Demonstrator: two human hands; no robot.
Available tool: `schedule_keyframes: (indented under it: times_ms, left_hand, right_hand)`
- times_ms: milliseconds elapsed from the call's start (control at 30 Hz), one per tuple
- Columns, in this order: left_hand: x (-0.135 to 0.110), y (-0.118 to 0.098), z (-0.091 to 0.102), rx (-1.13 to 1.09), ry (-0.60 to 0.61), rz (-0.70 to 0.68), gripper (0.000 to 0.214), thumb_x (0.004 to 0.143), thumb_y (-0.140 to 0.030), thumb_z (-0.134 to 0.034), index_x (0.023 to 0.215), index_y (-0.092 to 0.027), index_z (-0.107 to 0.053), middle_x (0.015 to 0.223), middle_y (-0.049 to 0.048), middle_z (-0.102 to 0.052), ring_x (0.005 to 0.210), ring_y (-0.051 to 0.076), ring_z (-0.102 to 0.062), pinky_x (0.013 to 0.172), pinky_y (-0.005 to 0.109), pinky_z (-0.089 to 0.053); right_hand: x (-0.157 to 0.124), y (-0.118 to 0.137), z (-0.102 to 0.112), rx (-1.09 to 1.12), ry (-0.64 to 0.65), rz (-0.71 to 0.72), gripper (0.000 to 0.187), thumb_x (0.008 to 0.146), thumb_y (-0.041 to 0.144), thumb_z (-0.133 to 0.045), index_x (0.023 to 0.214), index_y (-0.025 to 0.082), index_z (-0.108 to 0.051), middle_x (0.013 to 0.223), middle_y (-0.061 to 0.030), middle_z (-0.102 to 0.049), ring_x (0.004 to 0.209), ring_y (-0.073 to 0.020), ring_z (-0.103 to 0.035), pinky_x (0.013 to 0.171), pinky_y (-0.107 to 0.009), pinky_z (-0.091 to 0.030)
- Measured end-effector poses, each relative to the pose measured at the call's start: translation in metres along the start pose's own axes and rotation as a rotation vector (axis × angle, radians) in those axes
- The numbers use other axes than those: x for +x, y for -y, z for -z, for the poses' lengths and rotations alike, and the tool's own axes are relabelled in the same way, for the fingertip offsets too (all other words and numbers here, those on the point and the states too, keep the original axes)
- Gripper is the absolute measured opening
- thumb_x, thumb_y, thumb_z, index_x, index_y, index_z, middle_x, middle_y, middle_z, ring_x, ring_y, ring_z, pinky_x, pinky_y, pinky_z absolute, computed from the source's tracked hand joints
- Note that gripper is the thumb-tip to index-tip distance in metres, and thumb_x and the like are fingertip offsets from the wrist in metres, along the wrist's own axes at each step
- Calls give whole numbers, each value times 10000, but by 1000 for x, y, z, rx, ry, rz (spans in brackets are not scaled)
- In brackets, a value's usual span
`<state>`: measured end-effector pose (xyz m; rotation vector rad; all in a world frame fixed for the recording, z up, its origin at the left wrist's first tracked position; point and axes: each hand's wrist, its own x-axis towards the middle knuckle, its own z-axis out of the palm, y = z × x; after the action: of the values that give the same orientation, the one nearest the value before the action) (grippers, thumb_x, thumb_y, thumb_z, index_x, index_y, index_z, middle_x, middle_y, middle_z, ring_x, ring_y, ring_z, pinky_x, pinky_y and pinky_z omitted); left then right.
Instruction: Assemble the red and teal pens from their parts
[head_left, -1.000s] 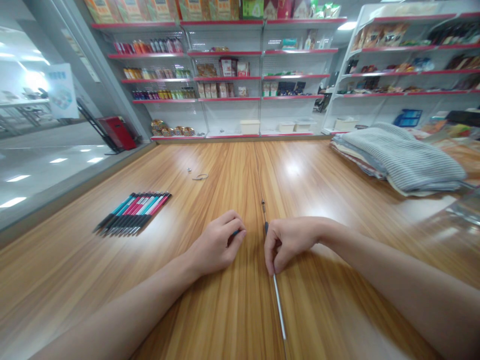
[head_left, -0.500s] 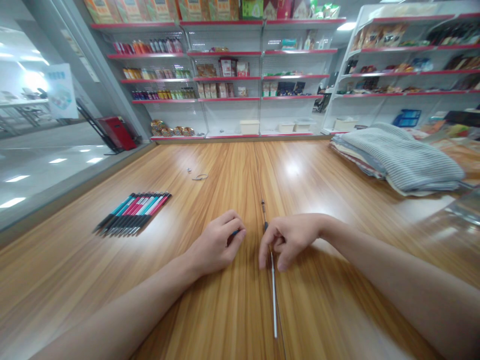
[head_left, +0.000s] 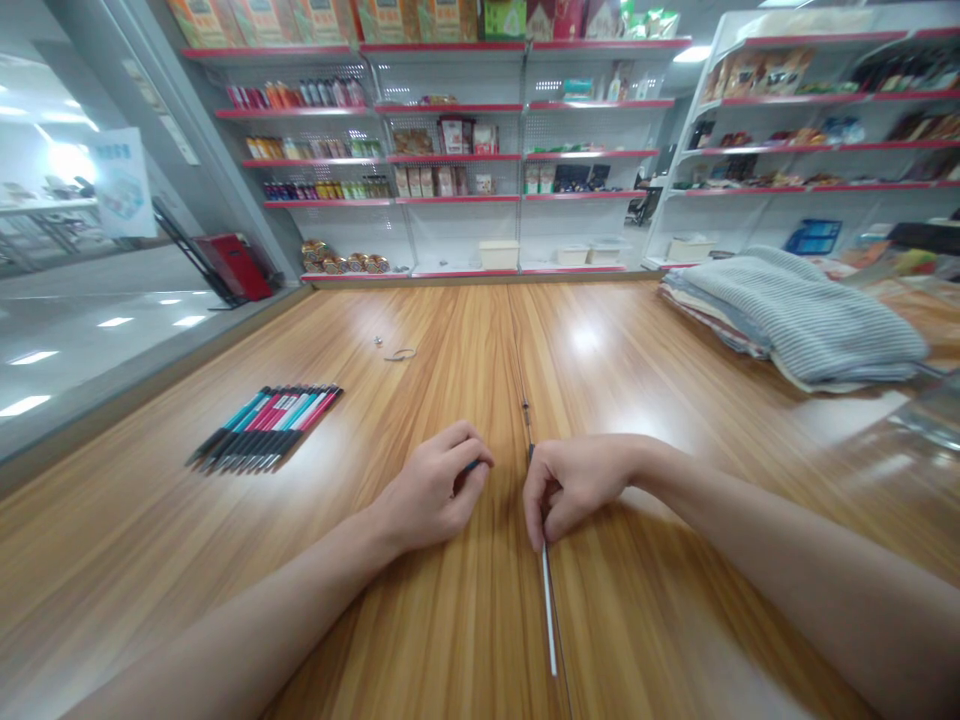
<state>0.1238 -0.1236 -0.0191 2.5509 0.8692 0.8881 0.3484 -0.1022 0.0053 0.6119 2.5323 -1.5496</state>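
My left hand (head_left: 442, 485) rests on the wooden table, fingers curled closed around a small dark-blue thing (head_left: 470, 466). Most of that thing is hidden, so I cannot tell its kind. My right hand (head_left: 574, 485) pinches the far end of a slim white pen refill (head_left: 550, 610) between thumb and fingertips. The refill's near end points towards me. Just beyond the right hand, a dark piece (head_left: 532, 450) shows, partly covered by the hand. Farther along the same line lies a tiny metal pen part (head_left: 526, 407).
A row of teal, pink and black pens (head_left: 266, 428) lies on the left. A thin ring-like strip (head_left: 400, 354) and a tiny shiny piece (head_left: 377, 340) are behind them. Folded cloths (head_left: 795, 310) stand at right. Stocked shelves (head_left: 450, 105) rise beyond the table (head_left: 457, 330).
My right hand has lowered slightly, and its thumb and fingers have closed on the white refill. My left hand has hardly moved.
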Motion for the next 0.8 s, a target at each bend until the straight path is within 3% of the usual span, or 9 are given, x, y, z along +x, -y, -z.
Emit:
schedule_keyframes:
  times_ms: [167, 400, 800]
  left_hand:
    - [-1, 1, 0, 3, 3, -4, 138, 876, -140, -463, 907, -145, -597, 894, 59, -528, 800, 133, -518, 707, 272, -423]
    - [0, 1, -1, 2, -3, -4, 136, 874, -141, -465, 905, -143, -598, 894, 60, -526, 794, 132, -519, 698, 269, -422]
    - [0, 1, -2, 25, 1, -2, 139, 875, -149, -463, 899, -148, -600, 889, 60, -530, 803, 138, -525, 709, 275, -430]
  right_hand:
    - [0, -1, 1, 1, 9, -6, 205, 746, 154, -645, 922, 115, -742, 769, 2, -692, 623, -57, -553, 564, -129, -394]
    - [-1, 1, 2, -13, 17, -13, 222, 745, 243, -692, 918, 112, -739, 706, 16, -666, 572, -46, -502, 518, -133, -364]
    - [-1, -1, 1, -11, 4, -17, 202, 738, 234, -702, 894, 112, -738, 635, 38, -620, 505, -32, -429, 496, -155, -331]
